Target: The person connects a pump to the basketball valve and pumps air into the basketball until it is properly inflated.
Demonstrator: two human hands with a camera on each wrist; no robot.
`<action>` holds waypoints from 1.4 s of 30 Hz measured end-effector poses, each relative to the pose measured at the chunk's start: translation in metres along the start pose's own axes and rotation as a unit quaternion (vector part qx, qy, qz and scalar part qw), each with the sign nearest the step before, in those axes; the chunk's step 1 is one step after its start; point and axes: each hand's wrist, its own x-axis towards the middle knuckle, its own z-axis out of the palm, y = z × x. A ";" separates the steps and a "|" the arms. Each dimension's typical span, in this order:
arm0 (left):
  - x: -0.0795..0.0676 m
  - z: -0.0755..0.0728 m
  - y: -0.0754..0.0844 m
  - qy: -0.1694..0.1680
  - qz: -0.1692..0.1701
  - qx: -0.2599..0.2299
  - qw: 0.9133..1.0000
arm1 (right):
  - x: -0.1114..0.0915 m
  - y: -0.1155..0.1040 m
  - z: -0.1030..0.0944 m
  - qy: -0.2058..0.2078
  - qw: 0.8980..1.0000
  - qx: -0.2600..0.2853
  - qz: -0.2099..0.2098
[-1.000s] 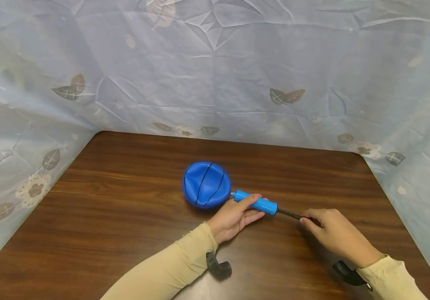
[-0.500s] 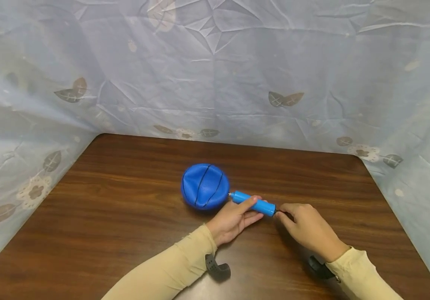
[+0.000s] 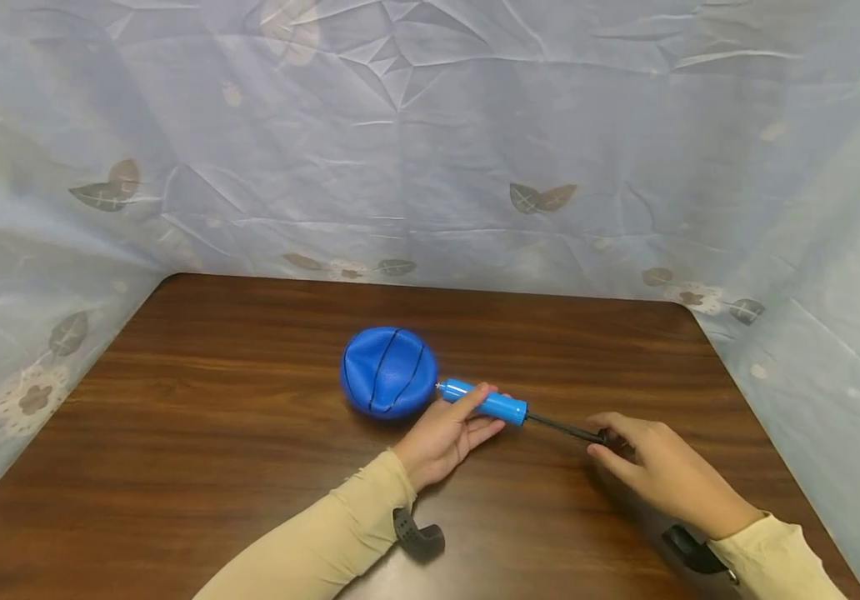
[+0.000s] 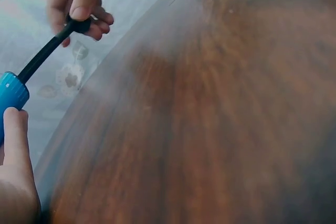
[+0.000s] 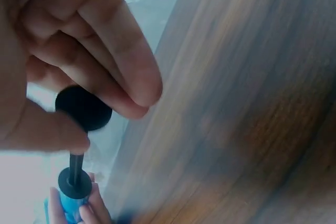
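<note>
A blue ball (image 3: 388,372) with black seam lines sits on the table, its left side dented and creased. My left hand (image 3: 437,442) grips the blue barrel of a hand pump (image 3: 503,408), whose thin metal tip meets the ball's right side. The pump's black rod (image 4: 42,56) is drawn well out of the barrel. At its end, my right hand (image 3: 662,471) holds the round black knob (image 5: 84,107) between thumb and fingers. In the right wrist view the fingertips stand around the knob, with the barrel and left fingers beyond.
The brown wood-grain table (image 3: 250,467) has rounded far corners. A pale curtain (image 3: 400,150) printed with leaves and flowers hangs behind it and along both sides. Black straps (image 3: 418,537) show at both sleeves.
My right hand first moved left, pushing the rod into the barrel, then drew it back out to the right. The left hand and ball stay together; the head view has shifted slightly.
</note>
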 end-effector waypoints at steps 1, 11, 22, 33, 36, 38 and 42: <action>0.000 -0.001 0.001 0.002 0.000 -0.001 1.000 | 0.002 -0.001 0.001 0.011 1.000 -0.008 -0.011; 0.000 -0.001 -0.003 0.000 0.000 0.002 1.000 | 0.039 -0.029 0.024 0.051 0.994 -0.041 -0.088; -0.001 0.000 -0.006 -0.002 0.005 0.003 1.000 | 0.036 -0.023 0.026 0.069 0.993 -0.065 -0.069; 0.000 -0.002 0.001 0.007 0.001 -0.016 1.000 | 0.011 0.003 0.007 0.097 0.988 -0.106 -0.055; 0.000 -0.002 -0.001 0.003 0.001 -0.017 1.000 | 0.017 -0.002 0.010 0.105 0.985 -0.115 -0.070; 0.001 -0.002 -0.001 0.002 0.000 -0.021 1.000 | 0.023 -0.007 0.013 0.112 0.983 -0.119 -0.079; 0.003 -0.001 -0.004 0.005 0.002 -0.023 1.000 | 0.039 -0.021 0.023 0.121 0.979 -0.121 -0.106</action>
